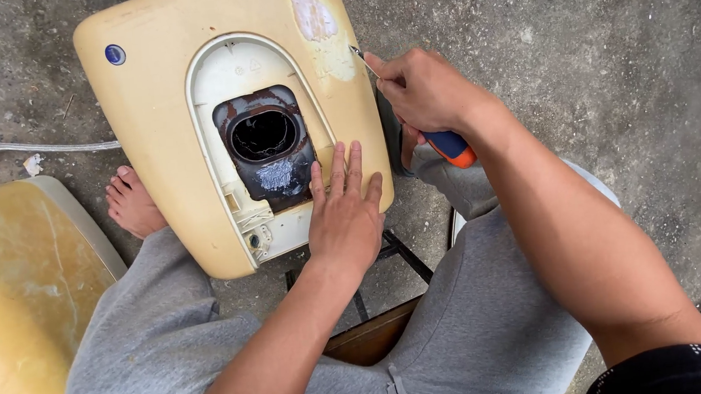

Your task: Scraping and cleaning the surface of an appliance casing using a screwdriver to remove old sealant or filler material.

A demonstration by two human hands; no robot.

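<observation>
Clearly, a yellowed plastic casing [159, 111] is propped on the concrete floor [602, 68] in the upper middle of the frame, with a dark, rusty oval opening [264, 137] set in its pale inner panel [233, 74]. The step in hand appears to be working at the casing's upper right edge with a screwdriver [444, 141]; it is judged best done with the casing pressed firmly so that it cannot rock, and with the thin tip [355, 51] kept steady against the surface beside the peeled patch [312, 13]. The left hand [344, 218] is laid flat on the casing's lower right part, fingers stretched out and close together, nothing grasped. The right hand [425, 91] is closed tightly round the screwdriver, whose blue and orange handle juts out below the fist. A bare foot [132, 204] is seen at the left, beside a second yellowed cover [24, 290] and a braided hose [39, 148].
</observation>
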